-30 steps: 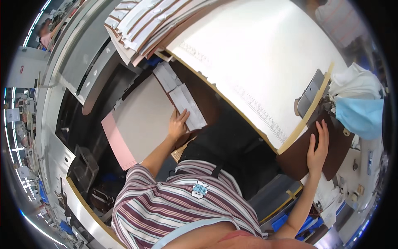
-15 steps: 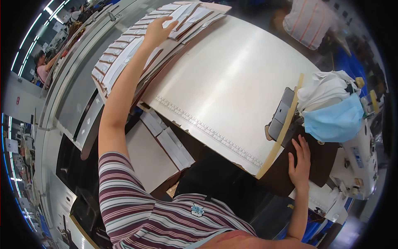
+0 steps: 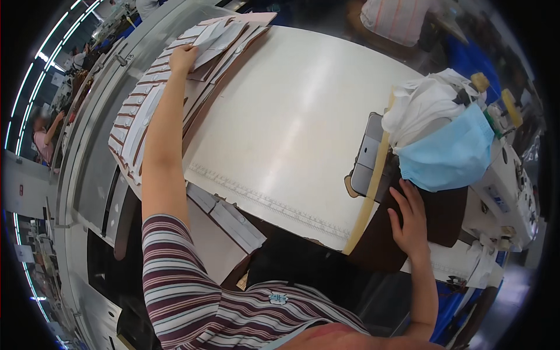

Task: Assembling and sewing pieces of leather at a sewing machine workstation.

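My left arm reaches to the far left, where my left hand (image 3: 184, 58) is closed on the edge of a white panel (image 3: 219, 41). This panel lies on a spread-out stack of overlapping white pieces with brown edges (image 3: 140, 119). My right hand (image 3: 410, 219) rests with fingers stretched out on a dark brown sheet of material (image 3: 434, 216), just below a light blue face mask (image 3: 449, 149). The mask hangs over the sewing machine (image 3: 510, 195), beside a bunch of white cloth (image 3: 423, 111).
A white work board (image 3: 280, 128) with a printed ruler along its near edge spans the middle. A grey phone (image 3: 367, 154) lies at its right, beside a yellow tape strip (image 3: 373, 195). More brown-edged white pieces (image 3: 233, 224) sit below the board. Another person's striped clothing (image 3: 394, 20) shows beyond.
My left hand, with fingers spread before, has closed on a panel and drawn nearer along the stack. The whole view has shifted, and my right hand stays on the brown sheet.
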Demonstrator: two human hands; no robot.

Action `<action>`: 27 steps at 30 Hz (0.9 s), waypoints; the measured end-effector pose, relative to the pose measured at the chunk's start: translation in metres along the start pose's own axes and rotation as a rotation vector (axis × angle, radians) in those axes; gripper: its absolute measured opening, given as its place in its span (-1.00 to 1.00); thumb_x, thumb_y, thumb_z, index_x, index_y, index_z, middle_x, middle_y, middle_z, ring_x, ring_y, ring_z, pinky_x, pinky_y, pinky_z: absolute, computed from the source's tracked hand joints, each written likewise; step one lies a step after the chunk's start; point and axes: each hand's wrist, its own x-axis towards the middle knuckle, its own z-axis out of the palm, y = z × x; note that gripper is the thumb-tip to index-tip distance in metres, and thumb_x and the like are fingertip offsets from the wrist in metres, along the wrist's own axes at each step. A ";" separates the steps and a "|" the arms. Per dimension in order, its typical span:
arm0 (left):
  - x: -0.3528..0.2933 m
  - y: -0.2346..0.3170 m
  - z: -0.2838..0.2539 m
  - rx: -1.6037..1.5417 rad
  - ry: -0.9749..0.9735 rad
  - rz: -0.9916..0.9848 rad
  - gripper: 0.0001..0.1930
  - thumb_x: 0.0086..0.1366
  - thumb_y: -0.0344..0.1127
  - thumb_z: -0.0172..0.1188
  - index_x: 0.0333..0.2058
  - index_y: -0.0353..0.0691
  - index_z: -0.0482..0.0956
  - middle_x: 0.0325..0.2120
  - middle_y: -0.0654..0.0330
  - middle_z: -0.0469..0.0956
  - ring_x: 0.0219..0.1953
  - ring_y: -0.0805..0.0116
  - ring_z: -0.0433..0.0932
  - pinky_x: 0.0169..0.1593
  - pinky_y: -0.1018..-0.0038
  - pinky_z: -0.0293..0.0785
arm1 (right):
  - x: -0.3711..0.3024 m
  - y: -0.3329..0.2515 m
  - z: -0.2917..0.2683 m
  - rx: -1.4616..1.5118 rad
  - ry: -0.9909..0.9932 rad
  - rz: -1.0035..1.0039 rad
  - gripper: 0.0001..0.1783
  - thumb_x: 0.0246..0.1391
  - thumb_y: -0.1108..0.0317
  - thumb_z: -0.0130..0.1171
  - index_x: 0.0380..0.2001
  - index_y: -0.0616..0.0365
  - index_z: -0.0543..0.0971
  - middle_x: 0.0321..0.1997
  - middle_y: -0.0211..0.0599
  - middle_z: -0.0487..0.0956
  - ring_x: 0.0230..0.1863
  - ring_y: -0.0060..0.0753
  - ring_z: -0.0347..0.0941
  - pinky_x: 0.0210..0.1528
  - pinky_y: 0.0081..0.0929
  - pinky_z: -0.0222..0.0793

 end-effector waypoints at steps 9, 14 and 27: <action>-0.014 -0.027 0.000 -1.512 0.366 -0.394 -0.77 0.34 -0.39 0.08 -0.10 -0.39 0.52 -0.20 0.10 0.58 -0.22 0.30 0.59 -0.12 0.47 0.53 | -0.011 0.003 0.001 -0.003 -0.027 0.054 -0.55 0.12 0.36 0.10 0.12 0.04 0.42 0.31 -0.18 0.25 0.34 -0.04 0.12 0.33 -0.14 0.07; -0.076 0.042 -0.155 -0.564 -0.389 0.378 -0.79 0.31 -0.30 0.13 -0.27 -0.36 0.59 -0.40 0.35 0.56 -0.33 0.62 0.42 -0.20 0.69 0.31 | -0.010 0.003 -0.003 -0.051 -0.036 -0.037 -0.50 0.05 0.28 0.17 0.11 0.04 0.42 0.26 -0.12 0.30 0.29 -0.03 0.18 0.30 -0.13 0.13; -0.256 0.282 -0.068 -0.421 -1.405 1.102 -0.86 0.07 -0.38 0.30 -0.37 -0.24 0.70 -0.46 0.18 0.66 -0.36 0.35 0.61 -0.18 0.51 0.48 | 0.025 0.013 0.006 0.045 -0.042 -0.210 -0.40 0.01 0.08 0.24 0.05 0.21 0.42 0.13 -0.09 0.37 0.14 -0.05 0.31 0.23 -0.17 0.22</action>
